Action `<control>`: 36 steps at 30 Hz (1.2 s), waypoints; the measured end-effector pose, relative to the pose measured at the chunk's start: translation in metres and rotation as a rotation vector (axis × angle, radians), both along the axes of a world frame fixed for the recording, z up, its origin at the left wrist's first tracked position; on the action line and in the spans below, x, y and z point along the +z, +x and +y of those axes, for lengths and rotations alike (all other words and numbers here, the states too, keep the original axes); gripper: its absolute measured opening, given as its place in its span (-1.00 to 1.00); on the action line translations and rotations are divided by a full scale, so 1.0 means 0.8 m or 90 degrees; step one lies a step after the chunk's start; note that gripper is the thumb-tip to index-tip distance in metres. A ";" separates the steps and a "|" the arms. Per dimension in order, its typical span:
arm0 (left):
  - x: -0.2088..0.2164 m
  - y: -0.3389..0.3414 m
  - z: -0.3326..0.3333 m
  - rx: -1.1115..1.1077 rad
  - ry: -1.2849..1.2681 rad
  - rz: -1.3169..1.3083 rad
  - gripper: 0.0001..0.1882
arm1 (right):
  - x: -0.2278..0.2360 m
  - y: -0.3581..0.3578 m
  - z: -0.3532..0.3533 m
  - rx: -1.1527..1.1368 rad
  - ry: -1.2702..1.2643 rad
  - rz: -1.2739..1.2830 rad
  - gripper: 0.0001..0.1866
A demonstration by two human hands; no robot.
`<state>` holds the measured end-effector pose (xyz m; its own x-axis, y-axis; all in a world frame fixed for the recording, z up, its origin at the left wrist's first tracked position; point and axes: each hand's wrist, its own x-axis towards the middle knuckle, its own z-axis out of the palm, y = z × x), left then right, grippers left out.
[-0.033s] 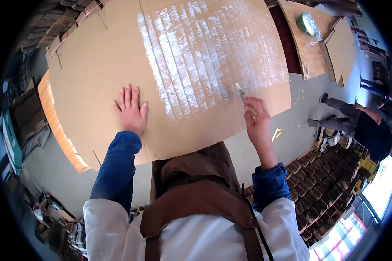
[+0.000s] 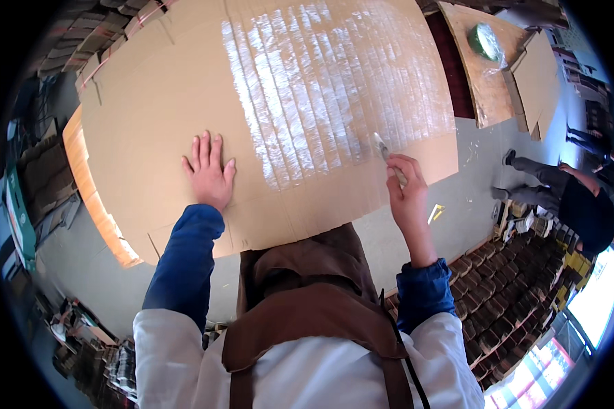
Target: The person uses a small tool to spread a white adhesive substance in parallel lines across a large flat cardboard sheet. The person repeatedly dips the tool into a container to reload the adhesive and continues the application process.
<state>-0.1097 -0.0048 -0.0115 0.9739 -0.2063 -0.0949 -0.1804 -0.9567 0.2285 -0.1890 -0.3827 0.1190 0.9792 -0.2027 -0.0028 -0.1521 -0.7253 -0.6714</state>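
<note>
Big cardboard sheet [image 2: 143, 129] across the middle here, shiny clear strips [image 2: 290, 102] over its far right part, and the left hand [image 2: 210, 178] lies flat on the bare left side, fingers spread, gripping nothing: good steadying weight, I'd say. The right hand [image 2: 408, 191] is curled around a slim tool [image 2: 382, 146], tip at the strips' near right edge, where a low angle and light, even pressure look best. Against the earlier frame, barely a change: sheet, hands and tool all sit slightly farther right in view.
</note>
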 end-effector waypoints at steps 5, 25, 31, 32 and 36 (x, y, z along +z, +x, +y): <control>0.014 0.006 -0.001 -0.005 -0.016 -0.009 -0.38 | 0.011 -0.022 -0.017 -0.038 0.020 0.011 -0.76; -0.005 -0.078 -0.111 0.270 -0.043 -0.086 -0.54 | 0.006 -0.021 -0.031 0.123 0.098 0.008 -0.78; -0.010 -0.078 -0.109 0.277 -0.045 -0.058 -0.52 | -0.012 0.000 0.040 0.138 0.096 0.017 -0.77; -0.011 -0.075 -0.108 0.270 -0.051 -0.066 -0.52 | -0.020 0.004 0.050 0.153 0.073 -0.036 -0.78; -0.009 -0.078 -0.108 0.262 -0.058 -0.063 -0.51 | -0.046 0.015 0.061 0.142 0.016 0.023 -0.81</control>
<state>-0.1723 -0.0912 -0.0184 0.9801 0.1983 0.0035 0.1871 -0.9302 0.3158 -0.1770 -0.3340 0.0822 0.9990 0.0201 -0.0410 -0.0136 -0.7272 -0.6863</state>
